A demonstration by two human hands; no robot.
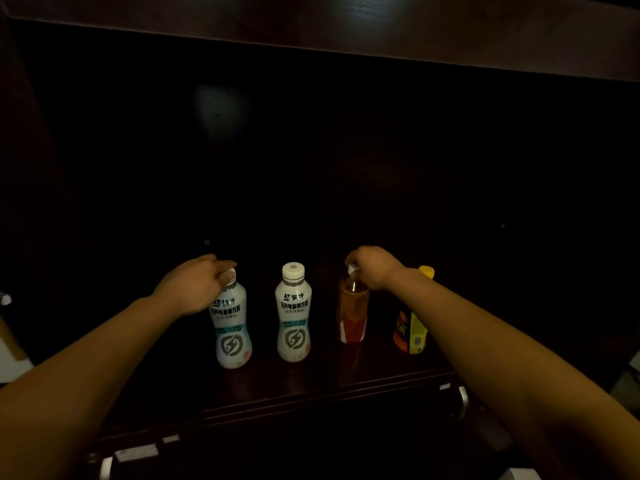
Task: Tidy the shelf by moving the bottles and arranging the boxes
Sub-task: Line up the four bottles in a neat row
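Several bottles stand in a row near the front of a dark wooden shelf [311, 386]. My left hand [194, 284] grips the cap of the leftmost white bottle [231, 327]. A second white bottle [293, 317] stands free beside it, its white cap showing. My right hand [372, 266] pinches the white cap of an amber tea bottle with a red label [353, 313]. At the far right, an orange and yellow bottle with a yellow cap [412, 327] is partly hidden behind my right forearm. No boxes show in the dark.
The shelf's back and sides are too dark to make out. A wooden board [346, 26] runs overhead. Below the shelf's front edge are metal handles [462, 400] on dark drawer fronts. Pale objects [10, 355] lie at the far left edge.
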